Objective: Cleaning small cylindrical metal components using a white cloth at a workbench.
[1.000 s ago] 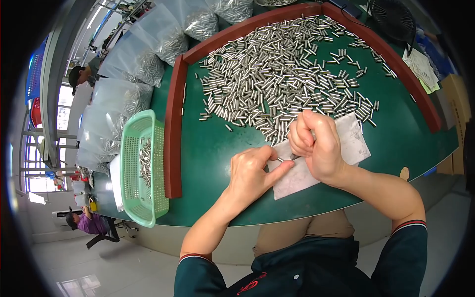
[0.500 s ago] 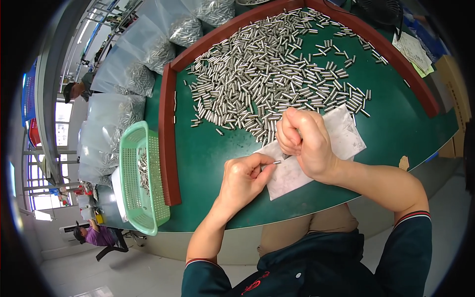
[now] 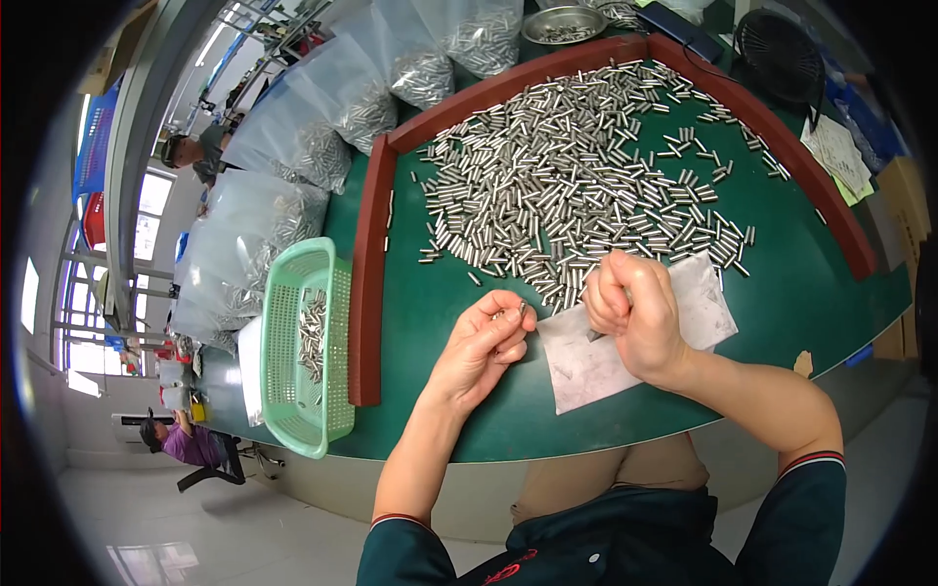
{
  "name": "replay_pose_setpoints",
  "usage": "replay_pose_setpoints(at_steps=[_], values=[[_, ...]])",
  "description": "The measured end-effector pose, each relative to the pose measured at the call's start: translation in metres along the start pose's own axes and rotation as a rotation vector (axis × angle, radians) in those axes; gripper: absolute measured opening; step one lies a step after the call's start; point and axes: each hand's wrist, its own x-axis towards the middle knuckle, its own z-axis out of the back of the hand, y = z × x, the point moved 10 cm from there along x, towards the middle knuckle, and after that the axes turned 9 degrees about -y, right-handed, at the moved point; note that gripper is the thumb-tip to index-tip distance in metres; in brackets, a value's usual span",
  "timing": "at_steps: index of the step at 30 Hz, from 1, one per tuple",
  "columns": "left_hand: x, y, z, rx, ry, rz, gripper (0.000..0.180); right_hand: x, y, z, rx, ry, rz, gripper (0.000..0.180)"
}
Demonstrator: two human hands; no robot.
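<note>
Bags (image 3: 293, 210) of clear plastic, stuffed with small metal cylinders, line the far left edge of the green table (image 3: 430, 391), beside a green mesh basket (image 3: 303, 342) holding a few more, while a pale paper sheet (image 3: 860, 171) lies at the far right. The left hand (image 3: 479, 347), palm up with fingers curled, pinches a small metal pin (image 3: 521, 309) at its fingertips just short of the heap of metal pins (image 3: 576, 186), the pin's long axis running roughly away from the person. The right hand (image 3: 635, 313) is closed in a loose fist over a grey plastic sheet (image 3: 635, 337); what it grips I cannot tell.
</note>
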Motion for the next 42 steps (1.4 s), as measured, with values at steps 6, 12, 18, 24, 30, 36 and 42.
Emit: replay_pose_setpoints(at_steps=[6,12,18,24,30,36,42], values=[[0.001,-0.003,0.0,-0.004,-0.009,-0.001,0.01,0.001,0.002,-0.002,0.001,0.008,0.013,0.038],[0.001,-0.002,-0.001,-0.001,-0.004,0.013,0.013,0.002,0.003,-0.003,0.011,0.023,0.022,0.038],[0.0,-0.02,0.009,-0.129,-0.067,-0.053,0.036,0.002,0.002,-0.003,0.013,0.018,0.009,0.038],[-0.014,-0.09,0.061,0.828,-0.597,-0.64,0.026,0.002,-0.001,-0.004,0.021,0.026,0.001,0.038],[-0.01,-0.094,0.039,1.397,-0.746,-0.749,0.021,0.003,0.003,-0.003,0.02,0.019,0.023,0.039],[-0.012,-0.09,0.041,1.266,-0.643,-0.721,0.011,0.004,0.002,-0.005,0.018,0.026,0.024,0.039],[0.004,-0.041,0.031,-0.122,0.025,-0.117,0.008,0.002,0.0,-0.002,0.033,0.002,0.006,0.039]])
